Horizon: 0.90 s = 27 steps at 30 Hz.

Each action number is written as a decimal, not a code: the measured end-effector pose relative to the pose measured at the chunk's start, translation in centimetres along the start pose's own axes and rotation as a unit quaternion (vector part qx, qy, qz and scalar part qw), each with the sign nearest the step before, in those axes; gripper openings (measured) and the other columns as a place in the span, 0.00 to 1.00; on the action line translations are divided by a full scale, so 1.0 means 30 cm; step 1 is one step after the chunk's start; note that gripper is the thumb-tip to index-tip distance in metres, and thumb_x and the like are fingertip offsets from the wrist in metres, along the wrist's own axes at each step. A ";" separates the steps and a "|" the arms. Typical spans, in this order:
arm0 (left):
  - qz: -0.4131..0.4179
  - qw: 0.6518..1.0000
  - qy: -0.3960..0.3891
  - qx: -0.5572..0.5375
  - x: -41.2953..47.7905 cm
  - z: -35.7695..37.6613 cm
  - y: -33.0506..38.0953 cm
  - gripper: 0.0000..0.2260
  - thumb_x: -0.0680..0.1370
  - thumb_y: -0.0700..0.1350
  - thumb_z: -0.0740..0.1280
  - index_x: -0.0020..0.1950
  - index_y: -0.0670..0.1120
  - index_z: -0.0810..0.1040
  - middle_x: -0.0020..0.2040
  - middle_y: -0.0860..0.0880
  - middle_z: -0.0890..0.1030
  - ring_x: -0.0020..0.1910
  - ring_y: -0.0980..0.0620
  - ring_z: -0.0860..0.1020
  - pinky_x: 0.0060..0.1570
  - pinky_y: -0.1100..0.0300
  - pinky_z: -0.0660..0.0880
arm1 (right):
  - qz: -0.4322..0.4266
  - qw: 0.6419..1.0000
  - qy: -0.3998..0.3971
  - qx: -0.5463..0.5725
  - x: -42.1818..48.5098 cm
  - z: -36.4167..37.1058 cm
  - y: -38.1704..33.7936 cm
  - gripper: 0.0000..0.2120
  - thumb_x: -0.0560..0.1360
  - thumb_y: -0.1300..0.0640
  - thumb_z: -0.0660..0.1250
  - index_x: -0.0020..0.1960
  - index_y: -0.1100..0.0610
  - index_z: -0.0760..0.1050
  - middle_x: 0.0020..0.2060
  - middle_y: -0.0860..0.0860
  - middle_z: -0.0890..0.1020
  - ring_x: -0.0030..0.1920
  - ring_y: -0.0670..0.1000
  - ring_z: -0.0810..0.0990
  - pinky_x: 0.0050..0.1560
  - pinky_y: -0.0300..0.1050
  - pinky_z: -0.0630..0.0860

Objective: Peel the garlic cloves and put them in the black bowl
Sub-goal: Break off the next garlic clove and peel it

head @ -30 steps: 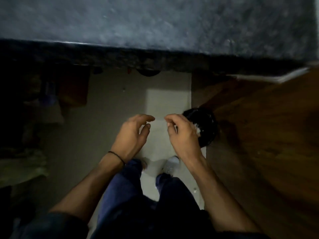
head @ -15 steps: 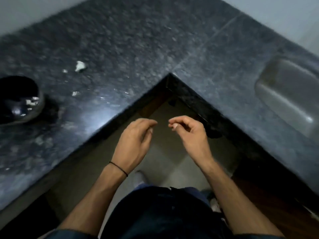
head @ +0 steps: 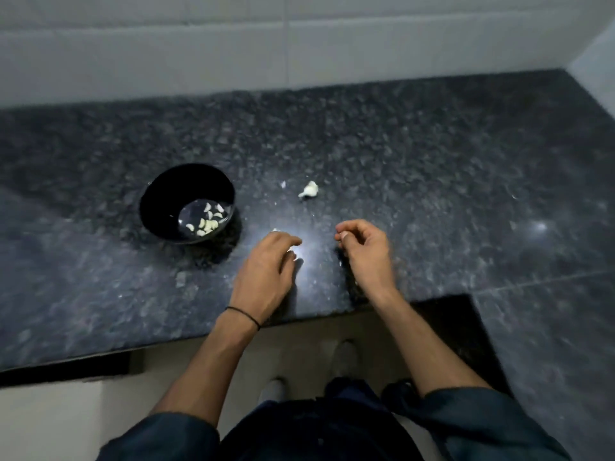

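Both hands have returned over the counter [head: 432,194]: left hand [head: 266,264] loosely curled, empty; right hand [head: 362,251] pinched at the fingertips, on what I cannot tell. Above them at mid-frame, a garlic piece [head: 309,189] probably comes next; the black bowl [head: 156,194], centre-left, holds peeled cloves [head: 206,222].

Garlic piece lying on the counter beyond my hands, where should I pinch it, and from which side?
Pinch the plump body of the garlic piece, not the thin tail at its near-left end. Come down from above, probably with the right hand: it lies flat on the counter, nothing touching it.
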<state>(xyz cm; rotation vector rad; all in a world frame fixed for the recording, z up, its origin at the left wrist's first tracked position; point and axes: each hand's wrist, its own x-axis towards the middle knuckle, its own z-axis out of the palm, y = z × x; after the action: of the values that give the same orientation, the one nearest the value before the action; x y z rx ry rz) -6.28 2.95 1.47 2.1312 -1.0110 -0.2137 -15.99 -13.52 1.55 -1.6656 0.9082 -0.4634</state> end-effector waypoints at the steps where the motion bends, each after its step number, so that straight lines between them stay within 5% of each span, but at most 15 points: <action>1: -0.016 1.000 0.012 0.017 0.016 0.006 -0.004 0.15 0.79 0.47 0.59 0.59 0.44 0.80 0.57 0.48 0.78 0.53 0.47 0.78 0.53 0.53 0.76 | -0.018 0.999 -0.015 -0.025 0.041 0.015 -0.008 0.09 0.81 0.62 0.64 0.50 0.52 0.81 0.43 0.47 0.84 0.43 0.46 0.83 0.43 0.39 0.79; 6: -0.126 0.983 0.124 0.043 0.087 0.042 -0.016 0.10 0.79 0.39 0.69 0.60 0.42 0.79 0.57 0.46 0.74 0.46 0.57 0.76 0.51 0.60 0.74 | -0.122 0.983 -0.081 -0.114 0.203 0.089 0.008 0.07 0.80 0.62 0.64 0.53 0.58 0.81 0.47 0.50 0.83 0.48 0.48 0.80 0.53 0.47 0.76; 11: -0.207 0.966 0.154 -0.006 0.149 0.100 -0.038 0.08 0.77 0.40 0.72 0.55 0.42 0.79 0.52 0.50 0.73 0.44 0.71 0.73 0.49 0.76 0.68 | -0.195 0.964 -0.113 -0.145 0.230 0.109 0.072 0.07 0.80 0.61 0.61 0.54 0.56 0.77 0.47 0.48 0.77 0.51 0.48 0.75 0.53 0.42 0.71; 17: -0.220 0.953 0.207 0.023 0.159 0.159 -0.054 0.05 0.75 0.39 0.71 0.44 0.47 0.78 0.44 0.52 0.75 0.45 0.49 0.75 0.49 0.51 0.73 | -0.200 0.963 -0.117 -0.139 0.239 0.111 0.072 0.06 0.80 0.62 0.61 0.53 0.56 0.76 0.48 0.49 0.77 0.52 0.49 0.74 0.54 0.44 0.71; 27: -0.128 0.967 0.209 0.075 0.153 0.107 -0.028 0.06 0.82 0.41 0.61 0.47 0.44 0.76 0.44 0.47 0.74 0.44 0.46 0.72 0.46 0.47 0.71 | -0.203 0.961 -0.108 -0.155 0.234 0.118 0.068 0.06 0.80 0.61 0.61 0.53 0.56 0.76 0.48 0.47 0.77 0.52 0.48 0.75 0.54 0.47 0.73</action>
<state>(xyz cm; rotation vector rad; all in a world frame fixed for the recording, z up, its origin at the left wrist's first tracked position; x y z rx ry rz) -4.10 -1.83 -0.64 2.3104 -0.5214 0.1914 -9.76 -16.78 -2.50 -2.1590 0.4904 -0.4149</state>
